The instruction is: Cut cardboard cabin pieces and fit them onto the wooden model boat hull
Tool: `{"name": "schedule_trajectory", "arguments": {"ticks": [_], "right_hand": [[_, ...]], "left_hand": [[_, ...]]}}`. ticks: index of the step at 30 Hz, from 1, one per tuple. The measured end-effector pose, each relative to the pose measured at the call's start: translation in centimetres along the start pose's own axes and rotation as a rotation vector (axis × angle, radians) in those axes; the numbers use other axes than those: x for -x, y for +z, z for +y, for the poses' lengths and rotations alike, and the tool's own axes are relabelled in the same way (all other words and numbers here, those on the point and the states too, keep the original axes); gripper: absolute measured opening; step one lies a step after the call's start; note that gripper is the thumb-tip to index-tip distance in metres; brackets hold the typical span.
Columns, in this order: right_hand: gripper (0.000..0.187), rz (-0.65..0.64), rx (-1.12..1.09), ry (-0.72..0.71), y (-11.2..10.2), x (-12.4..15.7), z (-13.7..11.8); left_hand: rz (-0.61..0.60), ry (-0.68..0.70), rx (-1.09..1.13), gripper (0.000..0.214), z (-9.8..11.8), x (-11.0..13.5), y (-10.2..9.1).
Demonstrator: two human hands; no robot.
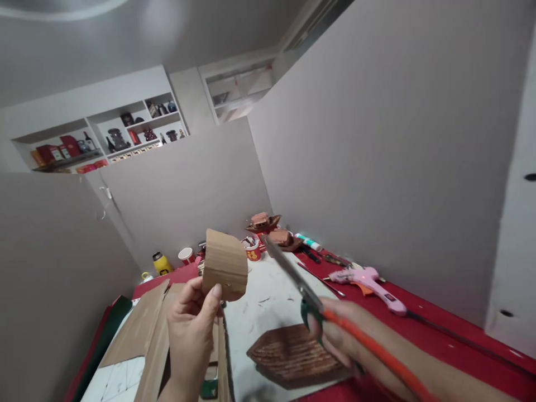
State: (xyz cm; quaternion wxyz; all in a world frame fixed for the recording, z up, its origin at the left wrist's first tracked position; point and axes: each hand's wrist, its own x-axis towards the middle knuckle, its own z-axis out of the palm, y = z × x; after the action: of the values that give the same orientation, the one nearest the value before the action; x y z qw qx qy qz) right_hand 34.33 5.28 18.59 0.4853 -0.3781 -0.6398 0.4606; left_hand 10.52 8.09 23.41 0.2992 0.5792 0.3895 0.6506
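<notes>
My left hand (195, 312) pinches a curved piece of cardboard (226, 262) by its lower edge, thumb in front, raised above the table. In my right hand (343, 335) is a pair of scissors (288, 271) with green and orange handles. The scissor blades look together, point up and to the left, and stay apart from the cardboard. Beneath the right hand lies a brown boat-shaped piece (293, 357) with a ridged surface. Flat cardboard sheets (138, 329) lie below and left of my left hand.
A pink glue gun (368, 282) with a cord rests on the red cloth (435, 329) at right. Two small model boats (263, 222), a red paper cup (253, 249) and a yellow bottle (161, 263) stand at the back. Grey panels (377, 139) enclose the table.
</notes>
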Motion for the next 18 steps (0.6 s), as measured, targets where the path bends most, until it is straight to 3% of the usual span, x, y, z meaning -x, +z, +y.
{"name": "schedule_trajectory", "arguments": {"ticks": [1, 5, 8, 13, 18], "right_hand": [[0.052, -0.093, 0.057, -0.011, 0.0, 0.4, -0.7], [0.051, -0.252, 0.26, -0.023, 0.3, 1.0, -3.3], [0.051, -0.351, 0.348, 0.001, 0.3, 0.3, -3.3], [0.047, -0.386, 0.394, -0.008, 0.2, -0.7, -1.9], [0.048, -0.456, 0.325, -0.051, 0.3, -1.2, -2.5]], "left_hand": [[0.012, 0.006, 0.003, 0.018, 0.1, -0.1, 0.0], [0.021, -0.022, 0.019, 0.017, 0.4, -0.2, 0.3], [0.018, -0.041, 0.027, 0.018, 0.2, -0.2, 0.4], [0.022, -0.033, 0.029, 0.02, 0.1, -0.1, 0.5], [0.02, -0.03, 0.011, 0.021, 0.0, -0.2, 0.6]]}}
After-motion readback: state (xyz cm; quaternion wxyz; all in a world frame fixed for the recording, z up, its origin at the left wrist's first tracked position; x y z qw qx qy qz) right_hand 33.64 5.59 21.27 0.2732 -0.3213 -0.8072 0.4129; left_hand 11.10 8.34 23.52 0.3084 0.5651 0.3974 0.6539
